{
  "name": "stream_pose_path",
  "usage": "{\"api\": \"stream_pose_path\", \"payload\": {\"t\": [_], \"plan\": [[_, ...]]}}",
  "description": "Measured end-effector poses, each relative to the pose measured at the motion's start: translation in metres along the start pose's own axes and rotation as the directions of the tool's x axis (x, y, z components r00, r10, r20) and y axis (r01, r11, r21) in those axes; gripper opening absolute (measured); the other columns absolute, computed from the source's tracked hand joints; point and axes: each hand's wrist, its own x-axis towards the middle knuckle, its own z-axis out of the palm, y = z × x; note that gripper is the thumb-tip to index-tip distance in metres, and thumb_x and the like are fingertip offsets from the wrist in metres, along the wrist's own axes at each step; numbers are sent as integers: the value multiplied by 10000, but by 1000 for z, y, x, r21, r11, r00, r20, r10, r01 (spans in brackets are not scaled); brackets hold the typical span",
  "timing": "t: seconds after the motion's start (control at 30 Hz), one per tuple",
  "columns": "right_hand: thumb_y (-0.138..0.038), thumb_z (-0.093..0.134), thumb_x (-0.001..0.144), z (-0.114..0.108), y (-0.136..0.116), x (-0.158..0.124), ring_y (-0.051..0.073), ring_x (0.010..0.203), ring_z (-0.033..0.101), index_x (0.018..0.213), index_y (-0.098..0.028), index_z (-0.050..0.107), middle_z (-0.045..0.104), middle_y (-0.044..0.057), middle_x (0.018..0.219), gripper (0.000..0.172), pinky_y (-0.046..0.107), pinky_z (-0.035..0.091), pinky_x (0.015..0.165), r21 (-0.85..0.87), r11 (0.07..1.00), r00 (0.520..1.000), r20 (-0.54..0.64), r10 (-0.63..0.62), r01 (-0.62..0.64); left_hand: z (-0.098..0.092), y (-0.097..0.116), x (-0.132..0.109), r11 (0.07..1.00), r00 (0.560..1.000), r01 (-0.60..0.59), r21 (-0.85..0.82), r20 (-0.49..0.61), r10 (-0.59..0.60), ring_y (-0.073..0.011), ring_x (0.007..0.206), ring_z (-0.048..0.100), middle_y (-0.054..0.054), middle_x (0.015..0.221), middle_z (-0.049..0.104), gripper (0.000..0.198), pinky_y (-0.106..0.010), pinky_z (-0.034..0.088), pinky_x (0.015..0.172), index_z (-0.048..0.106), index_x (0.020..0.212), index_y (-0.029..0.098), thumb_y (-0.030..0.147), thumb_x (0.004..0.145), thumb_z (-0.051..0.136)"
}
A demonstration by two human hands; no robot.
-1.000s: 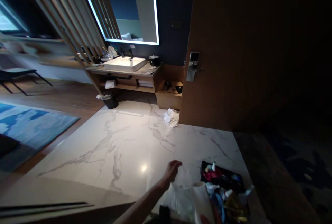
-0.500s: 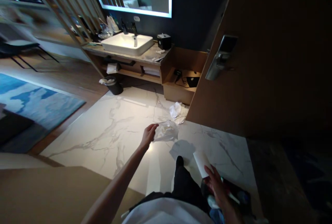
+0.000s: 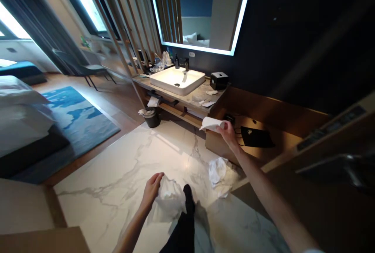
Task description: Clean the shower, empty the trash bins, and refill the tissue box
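My left hand (image 3: pixel 150 192) is low over the marble floor, shut on the gathered top of a crumpled clear plastic bag (image 3: pixel 167 202). My right hand (image 3: pixel 229 133) reaches far forward, gripping a curled piece of white paper (image 3: pixel 211 124) in front of the wooden cubby below the vanity. A heap of crumpled white tissue (image 3: pixel 218 171) lies on the floor between my hands, nearer the right one. My black-trousered leg and shoe (image 3: pixel 189 202) show just right of the bag.
A white basin (image 3: pixel 177 81) sits on the stone vanity (image 3: pixel 199 98) under a lit mirror (image 3: pixel 199 10), with a black tissue box (image 3: pixel 218 80) to its right. A small bin (image 3: pixel 152 119) stands beneath. A blue rug (image 3: pixel 79 114) and bed (image 3: pixel 20 124) lie left; an open door (image 3: pixel 331 159) is at right.
The view has swung left and down, and the door has opened further. My right hand has moved from the tray to the vanity cubby. The bag has dropped lower with my left hand.
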Motion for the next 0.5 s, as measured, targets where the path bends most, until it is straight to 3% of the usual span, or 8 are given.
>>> {"api": "stream_pose_path", "payload": {"t": [0.1, 0.23, 0.33, 0.4, 0.5], "plan": [[-367, 666, 766, 72, -35, 134, 294, 1156, 549, 1273, -150, 545, 617, 163, 1243, 564, 403, 432, 1026, -335, 915, 972, 9, -236, 225, 16, 3, 67, 998, 997, 68, -14, -41, -68, -128, 458, 323, 31, 521, 413, 1028, -261, 220, 426, 670, 942, 68, 936, 401, 568], [-327, 660, 819, 161, -53, 264, 320, 1198, 514, 1320, -87, 512, 583, 203, 1290, 575, 417, 399, 1056, -564, 777, 957, 101, -272, 281, 38, 24, 130, 995, 993, 91, -33, -70, -93, -210, 588, 535, -72, 689, 626, 948, -293, 371, 486, 706, 981, 112, 909, 488, 561], [-318, 668, 831, 210, -46, 335, 323, 1188, 510, 1265, -86, 559, 594, 208, 1262, 504, 418, 412, 1034, -636, 726, 966, 172, -196, 260, 49, 49, 164, 996, 990, 66, -64, -119, -74, -297, 854, 643, -120, 865, 705, 788, -330, 498, 649, 730, 930, 147, 831, 568, 581], [-318, 667, 843, 229, -36, 371, 328, 1220, 494, 1289, -80, 555, 584, 215, 1289, 517, 421, 409, 1042, -636, 729, 966, 209, -156, 255, 56, 63, 183, 995, 984, 58, -87, -164, -72, -316, 959, 640, -118, 908, 713, 710, -339, 516, 736, 736, 896, 161, 785, 588, 600], [-409, 649, 879, 234, -8, 395, 351, 1356, 402, 1466, -21, 378, 427, 276, 1473, 754, 449, 352, 1112, -593, 758, 959, 235, -159, 271, 68, 88, 210, 989, 979, 94, -115, -170, -113, -276, 823, 625, -85, 758, 656, 700, -311, 481, 624, 738, 965, 147, 746, 630, 601]]}}
